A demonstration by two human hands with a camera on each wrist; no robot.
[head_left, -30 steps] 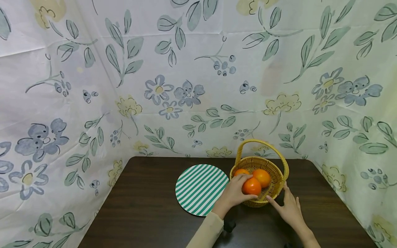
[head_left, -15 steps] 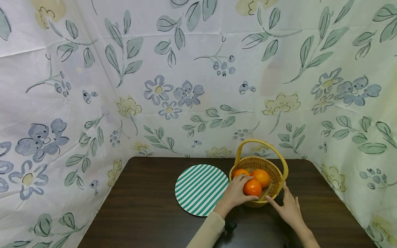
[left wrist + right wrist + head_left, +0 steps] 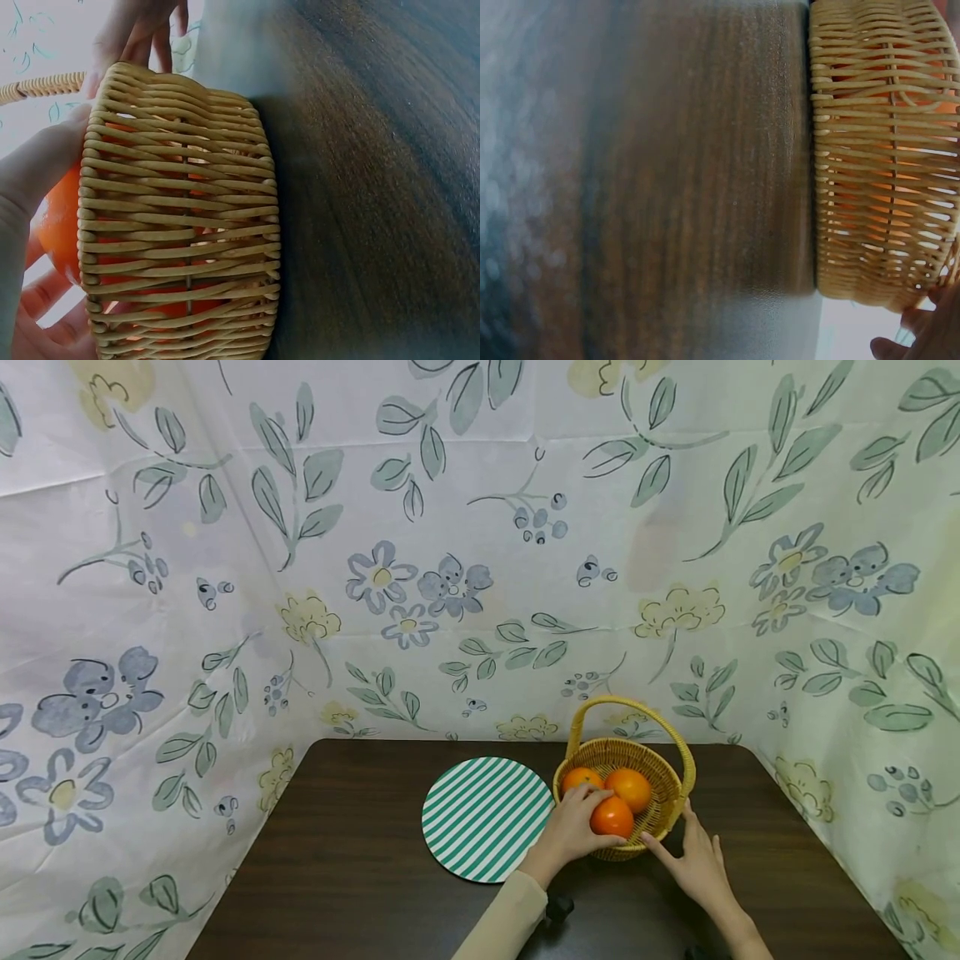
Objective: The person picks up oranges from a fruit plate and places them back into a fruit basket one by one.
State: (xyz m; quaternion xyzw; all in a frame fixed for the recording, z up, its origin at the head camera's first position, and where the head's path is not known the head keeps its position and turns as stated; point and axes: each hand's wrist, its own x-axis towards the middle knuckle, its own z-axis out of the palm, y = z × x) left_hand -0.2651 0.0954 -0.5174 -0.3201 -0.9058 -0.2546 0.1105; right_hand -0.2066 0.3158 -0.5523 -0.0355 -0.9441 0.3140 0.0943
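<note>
A yellow wicker basket with a tall arched handle holds a few oranges. My left hand reaches over its near left rim and grips the reddish front orange, thumb on the near side and fingers over the top. Behind it lie another orange and a partly covered orange. In the left wrist view the orange bulges past the rim beside my thumb. My right hand holds the basket's right side, thumb at the near rim and fingers round the outer wall, as the right wrist view partly shows.
Left of the basket lies a round mat with green and white stripes, its right edge close to the basket and my left wrist. All stand on a dark wooden table. Behind and at both sides hangs a floral cloth.
My left hand and the gripped orange have shifted very slightly right and nearer within the basket. The right hand keeps its place on the basket.
</note>
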